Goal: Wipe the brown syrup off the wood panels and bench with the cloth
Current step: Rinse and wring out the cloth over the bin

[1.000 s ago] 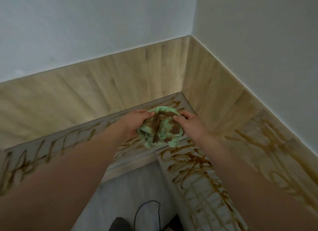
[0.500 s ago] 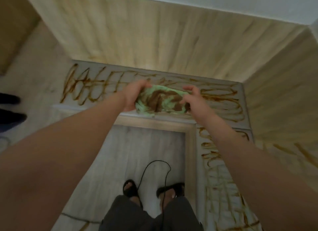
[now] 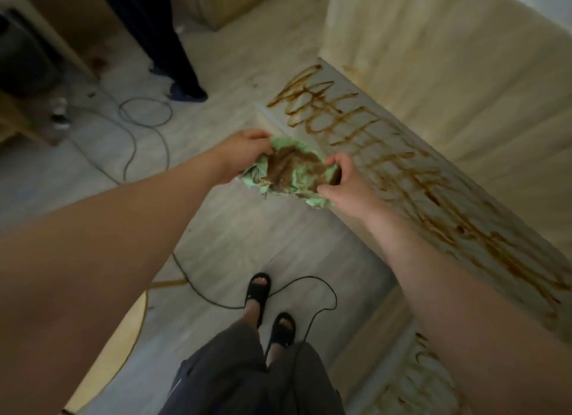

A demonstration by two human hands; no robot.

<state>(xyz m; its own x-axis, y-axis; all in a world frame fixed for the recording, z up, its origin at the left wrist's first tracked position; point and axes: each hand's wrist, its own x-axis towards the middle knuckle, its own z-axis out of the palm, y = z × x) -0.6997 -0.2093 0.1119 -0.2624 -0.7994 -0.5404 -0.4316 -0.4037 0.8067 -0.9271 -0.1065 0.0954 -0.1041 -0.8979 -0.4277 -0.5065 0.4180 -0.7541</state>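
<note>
A crumpled green cloth (image 3: 294,173), its middle soaked dark brown, is held up between a person's two bare hands, at the front edge of the bench surface (image 3: 278,122) (whether it touches the wood cannot be told). The left hand (image 3: 244,154) has its grip clamped on the cloth's 9 o'clock end, fingers curled over the bunched fabric; the right hand (image 3: 343,182) pinches the 3 o'clock end, thumb and fingers closed on it. The cloth's long axis runs roughly from 9 to 3 o'clock, the right end a little lower, with the stained face turned up towards the camera. Just beyond the right hand, loops of brown syrup (image 3: 387,154) scrawl along the surface from 12 o'clock down to 4 o'clock. A pale wood panel (image 3: 448,74) rises behind it at 1 o'clock. Below the cloth, at 6 o'clock, the person's black sandals (image 3: 258,291) stand on the floor (image 3: 235,229) beside a black cable (image 3: 309,281). Another person's dark-trousered legs (image 3: 167,43) stand at 11 o'clock.
</note>
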